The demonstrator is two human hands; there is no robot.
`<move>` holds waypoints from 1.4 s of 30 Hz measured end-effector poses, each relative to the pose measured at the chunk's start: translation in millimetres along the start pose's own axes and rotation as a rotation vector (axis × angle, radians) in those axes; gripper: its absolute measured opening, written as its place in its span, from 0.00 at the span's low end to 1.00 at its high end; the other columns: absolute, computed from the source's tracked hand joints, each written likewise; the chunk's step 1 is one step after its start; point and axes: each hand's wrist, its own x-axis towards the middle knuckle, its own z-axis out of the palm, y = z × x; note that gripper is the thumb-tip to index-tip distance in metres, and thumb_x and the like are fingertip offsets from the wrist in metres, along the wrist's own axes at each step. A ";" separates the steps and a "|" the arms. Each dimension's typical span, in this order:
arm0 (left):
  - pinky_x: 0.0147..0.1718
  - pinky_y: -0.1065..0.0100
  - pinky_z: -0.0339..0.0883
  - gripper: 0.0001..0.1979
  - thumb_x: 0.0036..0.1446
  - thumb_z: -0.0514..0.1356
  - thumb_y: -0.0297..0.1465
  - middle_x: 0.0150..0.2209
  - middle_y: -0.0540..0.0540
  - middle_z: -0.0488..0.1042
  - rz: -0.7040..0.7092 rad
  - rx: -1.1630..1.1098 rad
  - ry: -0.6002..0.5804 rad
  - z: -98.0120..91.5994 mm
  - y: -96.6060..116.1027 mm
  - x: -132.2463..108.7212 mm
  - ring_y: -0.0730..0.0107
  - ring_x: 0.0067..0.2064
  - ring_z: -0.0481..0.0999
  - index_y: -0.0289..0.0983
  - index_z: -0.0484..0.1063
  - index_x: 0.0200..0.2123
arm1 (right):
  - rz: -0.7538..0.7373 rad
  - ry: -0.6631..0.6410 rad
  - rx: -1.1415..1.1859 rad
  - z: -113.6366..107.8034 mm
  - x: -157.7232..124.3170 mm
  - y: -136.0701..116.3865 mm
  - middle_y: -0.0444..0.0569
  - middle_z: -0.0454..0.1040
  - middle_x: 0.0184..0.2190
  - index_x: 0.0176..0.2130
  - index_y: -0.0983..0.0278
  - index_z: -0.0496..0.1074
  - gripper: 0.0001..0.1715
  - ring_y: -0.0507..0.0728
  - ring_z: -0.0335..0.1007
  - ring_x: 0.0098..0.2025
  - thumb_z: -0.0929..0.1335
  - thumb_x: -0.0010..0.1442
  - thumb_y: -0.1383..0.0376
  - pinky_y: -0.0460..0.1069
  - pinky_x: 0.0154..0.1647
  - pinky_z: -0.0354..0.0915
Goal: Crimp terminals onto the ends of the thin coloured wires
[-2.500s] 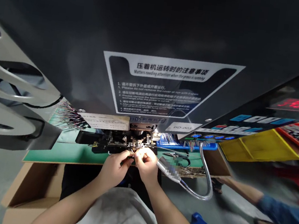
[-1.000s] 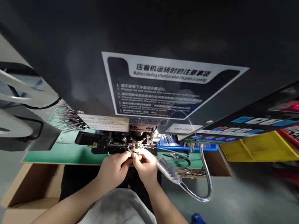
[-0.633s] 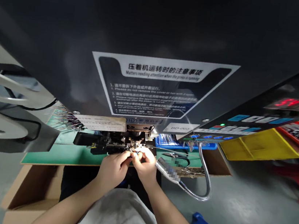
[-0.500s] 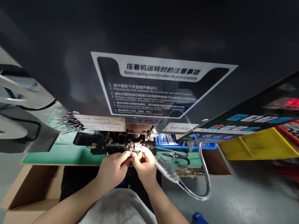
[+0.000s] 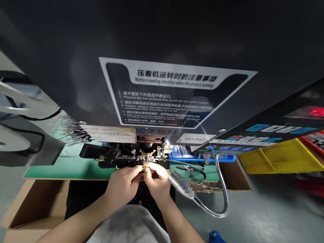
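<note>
Concrete floor (image 5: pixel 257 237) | green bench mat (image 5: pixel 65 173) | crimping press (image 5: pixel 124 156) | left hand (image 5: pixel 122 186), right hand (image 5: pixel 156 182) pinched on thin wire (image 5: pixel 144 167)

A gooseneck lamp (image 5: pixel 178 183) curves near pliers (image 5: pixel 190 168) and a yellow bin (image 5: pixel 279 161).

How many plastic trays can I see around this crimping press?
3: a blue tray just right of the crimping press, a yellow tray farther right, and a red tray beyond the yellow one. Others may be hidden behind the machine.
</note>
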 end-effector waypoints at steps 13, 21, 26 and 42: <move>0.31 0.67 0.69 0.10 0.64 0.53 0.28 0.34 0.45 0.81 -0.004 -0.002 0.030 -2.6 -1.1 1.3 0.61 0.33 0.80 0.39 0.75 0.40 | -0.052 0.012 -0.022 3.3 4.8 -1.6 0.42 0.70 0.20 0.35 0.62 0.76 0.06 0.52 0.66 0.21 0.68 0.58 0.69 0.48 0.27 0.68; 0.33 0.68 0.68 0.10 0.63 0.54 0.27 0.33 0.45 0.81 -0.025 -0.030 -0.019 -2.5 -0.4 0.0 0.61 0.35 0.80 0.39 0.74 0.41 | 0.051 -0.001 -0.007 1.5 1.4 -1.1 0.38 0.63 0.18 0.34 0.63 0.72 0.01 0.51 0.60 0.19 0.70 0.58 0.67 0.47 0.24 0.65; 0.31 0.69 0.66 0.09 0.62 0.53 0.25 0.31 0.46 0.79 -0.015 -0.042 -0.050 -2.7 -0.7 1.0 0.63 0.33 0.79 0.39 0.73 0.37 | 0.072 -0.034 0.016 1.2 2.4 -3.2 0.38 0.63 0.18 0.38 0.62 0.74 0.04 0.50 0.59 0.19 0.69 0.59 0.67 0.47 0.25 0.66; 0.30 0.69 0.65 0.09 0.62 0.54 0.25 0.31 0.47 0.80 -0.021 -0.036 -0.043 -2.8 -1.5 -1.5 0.63 0.32 0.79 0.40 0.74 0.39 | -0.038 0.004 -0.016 2.1 -0.3 0.6 0.45 0.75 0.23 0.40 0.64 0.77 0.09 0.52 0.67 0.21 0.69 0.57 0.69 0.48 0.25 0.69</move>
